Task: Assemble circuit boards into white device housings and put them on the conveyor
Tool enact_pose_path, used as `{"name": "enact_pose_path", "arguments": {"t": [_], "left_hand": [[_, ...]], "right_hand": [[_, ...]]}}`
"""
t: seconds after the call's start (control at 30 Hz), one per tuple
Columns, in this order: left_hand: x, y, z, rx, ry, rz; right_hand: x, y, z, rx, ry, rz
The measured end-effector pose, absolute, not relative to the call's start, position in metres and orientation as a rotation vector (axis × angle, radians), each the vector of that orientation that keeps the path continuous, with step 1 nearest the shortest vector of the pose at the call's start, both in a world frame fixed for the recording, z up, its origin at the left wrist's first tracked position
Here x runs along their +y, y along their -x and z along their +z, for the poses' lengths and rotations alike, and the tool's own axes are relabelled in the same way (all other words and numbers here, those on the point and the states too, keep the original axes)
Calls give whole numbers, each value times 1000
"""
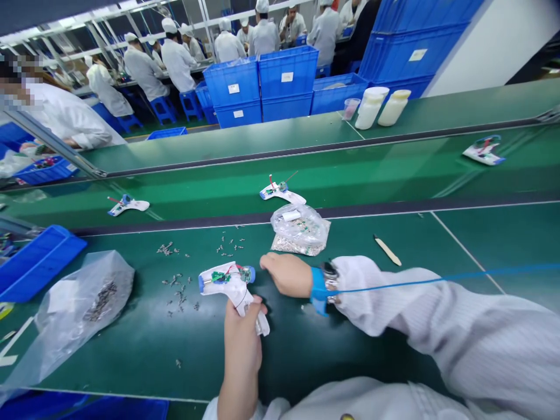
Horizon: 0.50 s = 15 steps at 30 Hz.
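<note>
My left hand (pixel 245 335) is wrapped round the handle of a white gun-shaped device housing (pixel 236 291). The housing lies open-side up, showing a green circuit board (pixel 221 276), red wires and blue end pieces. Just to its right is my right hand (pixel 289 274), apart from the housing, with fingers curled together and tips pointing left. Whatever those fingers hold, if anything, is hidden. A blue wrist strap (pixel 319 289) with a cord circles the right wrist. Small metal parts (pixel 179 294) lie scattered left of the housing. Beyond the right hand sits a clear bag of small parts (pixel 301 230).
Similar housings (pixel 282 191) rest on the green conveyor belt (pixel 210 175) behind the bench. A plastic bag of metal parts (pixel 102 294) and a blue bin (pixel 39 262) stand left. A pale pointed tool (pixel 387 251) lies right. White bottles (pixel 371 109) and co-workers are beyond.
</note>
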State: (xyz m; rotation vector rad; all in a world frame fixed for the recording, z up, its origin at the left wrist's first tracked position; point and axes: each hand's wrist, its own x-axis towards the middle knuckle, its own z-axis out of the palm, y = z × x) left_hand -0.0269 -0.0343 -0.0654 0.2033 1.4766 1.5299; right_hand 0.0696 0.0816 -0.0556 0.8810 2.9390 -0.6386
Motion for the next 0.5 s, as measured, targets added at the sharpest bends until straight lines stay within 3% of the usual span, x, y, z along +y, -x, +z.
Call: {"name": "enact_pose_path", "arguments": {"t": [0.27, 0.5], "left_hand": [[-15, -1, -25, 1162, -253, 1402], [-15, -1, -13, 1098, -275, 1307]], "right_hand": [[60, -120, 7, 3143, -788, -1275], [59, -126, 19, 3018, -710, -1374]]}}
